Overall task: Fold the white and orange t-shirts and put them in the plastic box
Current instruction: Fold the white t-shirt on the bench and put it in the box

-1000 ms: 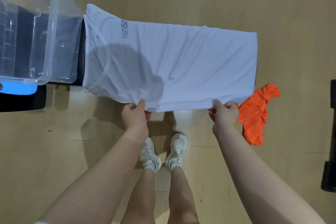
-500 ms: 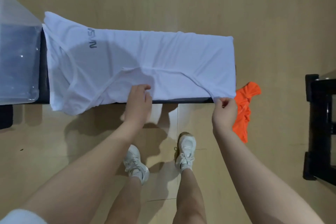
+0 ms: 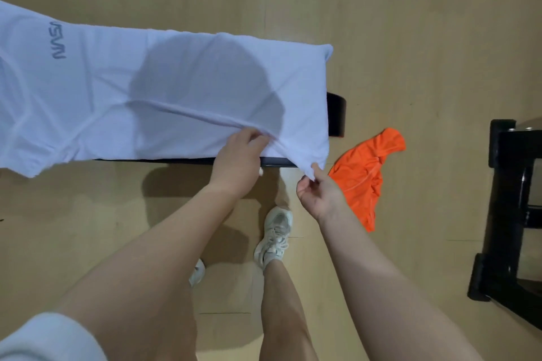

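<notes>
The white t-shirt (image 3: 164, 91) with a grey NASA print lies spread lengthwise over a black bench (image 3: 336, 114), its left end running out of the frame. My left hand (image 3: 239, 160) grips a fold of the cloth near the shirt's near edge. My right hand (image 3: 318, 189) pinches the shirt's near right corner just below the bench edge. The orange t-shirt (image 3: 366, 173) lies crumpled on the floor to the right of my right hand. The plastic box is out of view.
A black metal frame (image 3: 510, 214) stands on the wooden floor at the far right. My legs and white sneakers (image 3: 275, 237) are right in front of the bench.
The view has shifted right, so the plastic box has left the frame. Both hands have moved right along the white shirt's near edge, pulling a ridge of cloth toward the near right corner.
</notes>
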`<move>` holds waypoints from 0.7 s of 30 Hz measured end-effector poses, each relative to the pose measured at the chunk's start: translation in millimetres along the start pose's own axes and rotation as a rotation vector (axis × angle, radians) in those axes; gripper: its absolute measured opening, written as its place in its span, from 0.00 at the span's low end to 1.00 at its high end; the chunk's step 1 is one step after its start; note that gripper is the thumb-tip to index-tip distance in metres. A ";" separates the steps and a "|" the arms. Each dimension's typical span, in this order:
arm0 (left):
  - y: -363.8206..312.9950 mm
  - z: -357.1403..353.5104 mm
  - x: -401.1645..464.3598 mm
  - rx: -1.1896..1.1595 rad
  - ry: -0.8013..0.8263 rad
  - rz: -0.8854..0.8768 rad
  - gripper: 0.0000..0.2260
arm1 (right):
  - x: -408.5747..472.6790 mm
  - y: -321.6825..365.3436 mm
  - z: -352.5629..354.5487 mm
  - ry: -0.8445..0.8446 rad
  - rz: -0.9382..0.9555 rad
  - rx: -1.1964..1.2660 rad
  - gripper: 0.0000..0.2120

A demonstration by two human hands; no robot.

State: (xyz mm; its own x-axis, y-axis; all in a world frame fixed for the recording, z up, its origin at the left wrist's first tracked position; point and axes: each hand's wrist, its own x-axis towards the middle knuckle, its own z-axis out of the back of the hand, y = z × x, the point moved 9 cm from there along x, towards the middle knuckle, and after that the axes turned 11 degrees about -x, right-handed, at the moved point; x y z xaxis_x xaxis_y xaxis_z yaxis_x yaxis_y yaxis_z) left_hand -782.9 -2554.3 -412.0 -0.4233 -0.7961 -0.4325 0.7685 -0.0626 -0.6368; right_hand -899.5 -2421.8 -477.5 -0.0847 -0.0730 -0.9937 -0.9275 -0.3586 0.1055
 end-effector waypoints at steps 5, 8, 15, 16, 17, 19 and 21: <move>-8.6 -3.9 1.7 0.203 0.054 0.034 0.23 | -20.2 61.5 16.1 -0.186 0.156 -0.374 0.08; -5.0 3.6 10.3 0.206 0.005 0.119 0.20 | -31.9 108.5 -25.8 -0.112 0.385 -0.449 0.08; 1.9 21.5 27.3 0.103 -0.127 0.137 0.09 | -12.3 117.6 -84.3 0.198 0.861 -1.394 0.29; 1.5 23.5 28.9 0.086 -0.149 0.130 0.08 | -5.0 111.7 -79.6 0.235 0.815 -1.407 0.29; 1.6 26.6 30.7 0.076 -0.174 0.128 0.07 | -0.4 111.9 -75.7 0.240 0.792 -1.378 0.26; -0.5 33.6 36.1 0.064 -0.215 0.118 0.08 | 2.2 118.9 -70.8 0.212 0.794 -1.333 0.11; -5.3 38.2 41.6 0.062 -0.224 0.090 0.10 | 5.2 126.2 -63.0 0.193 0.776 -1.294 0.04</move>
State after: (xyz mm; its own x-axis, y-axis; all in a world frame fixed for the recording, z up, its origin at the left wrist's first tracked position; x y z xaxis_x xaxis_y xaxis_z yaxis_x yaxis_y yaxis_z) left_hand -786.2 -2610.0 -402.3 -0.2403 -0.9131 -0.3293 0.8293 -0.0169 -0.5585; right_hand -994.1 -2526.0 -467.1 -0.2436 -0.7012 -0.6700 0.2788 -0.7123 0.6442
